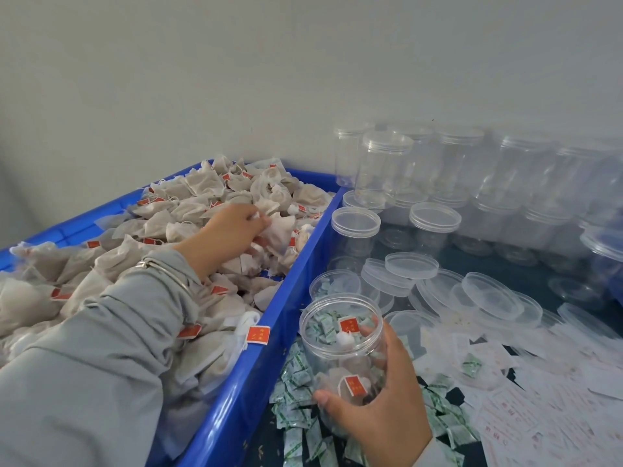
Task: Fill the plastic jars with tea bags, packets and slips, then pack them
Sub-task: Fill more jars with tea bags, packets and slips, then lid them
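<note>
- The right hand (374,409) is wrapped around an open jar (342,345), holding it just beside the blue bin (256,375), probably so bags drop in fast.
- A few tea bags already sit inside the jar.
- Green packets (296,396) lie under it.
- The left hand (232,227) reaches into the bin, fingers pinching tea bags (279,227).
- Empty jars (384,166) wait by the wall.

Small packing workshop, blue crate (242,382) of tea bags (188,210), stacked empty jars (472,170)
</note>
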